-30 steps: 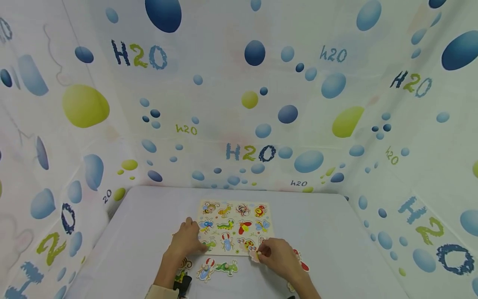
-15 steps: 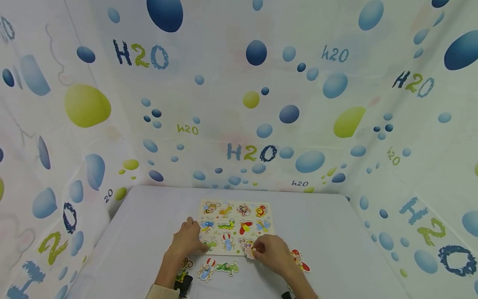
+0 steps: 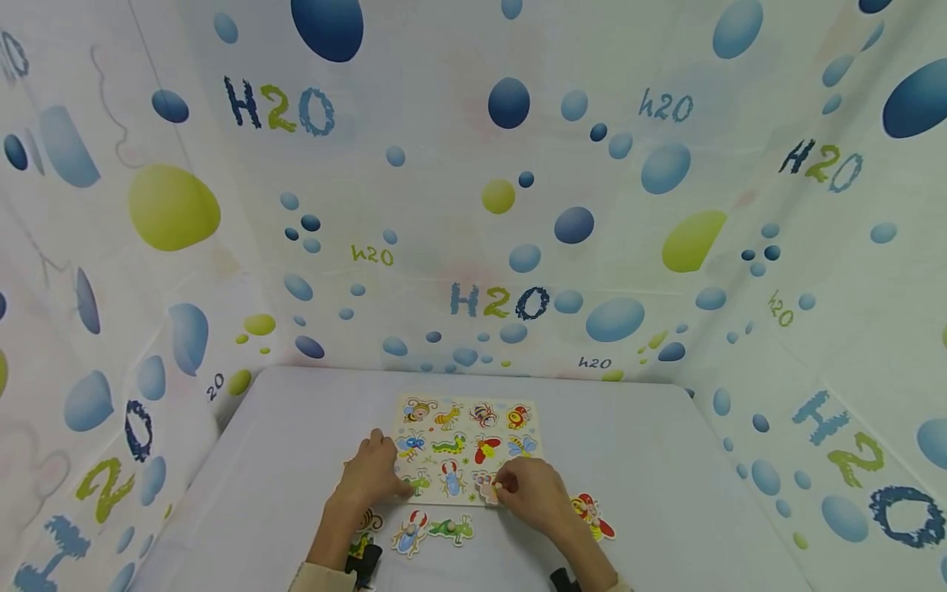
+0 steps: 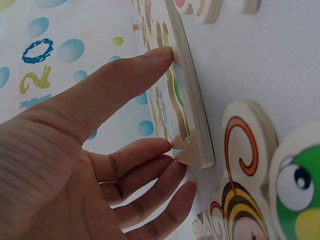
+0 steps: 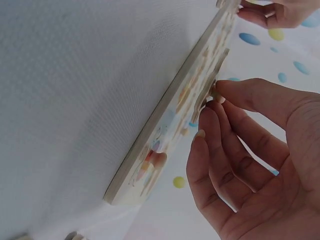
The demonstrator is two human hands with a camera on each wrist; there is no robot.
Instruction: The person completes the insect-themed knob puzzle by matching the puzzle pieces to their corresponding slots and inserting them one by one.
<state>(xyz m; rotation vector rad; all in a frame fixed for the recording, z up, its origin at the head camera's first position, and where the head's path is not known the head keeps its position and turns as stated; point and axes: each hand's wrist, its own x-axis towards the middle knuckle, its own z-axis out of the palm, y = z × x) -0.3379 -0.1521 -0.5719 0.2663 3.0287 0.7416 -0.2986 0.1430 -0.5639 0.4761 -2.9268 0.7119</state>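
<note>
A pale wooden puzzle board (image 3: 462, 425) with coloured insect pictures lies flat on the white table. At its near left corner is my left hand (image 3: 370, 473); in the left wrist view the thumb (image 4: 145, 65) lies straight on the board's edge and the relaxed fingertips touch its side. My right hand (image 3: 538, 493) pinches a pinkish puzzle piece (image 3: 487, 488) over the board's near right part. The right wrist view shows thumb and fingertips on the small knob (image 5: 218, 96) of this thin, tilted piece, close over the board. Its picture is partly covered by the fingers.
Loose pieces lie on the near side: a blue beetle (image 3: 409, 534), a green grasshopper (image 3: 451, 530) and, right of the right forearm, a red-winged insect (image 3: 592, 516). Beside the left wrist are a curly striped piece (image 4: 240, 215) and a green big-eyed one (image 4: 300, 185).
My right hand has carried the pinkish piece left and slightly away from me, from the board's near edge onto its near right part. The left hand keeps its place at the corner.
</note>
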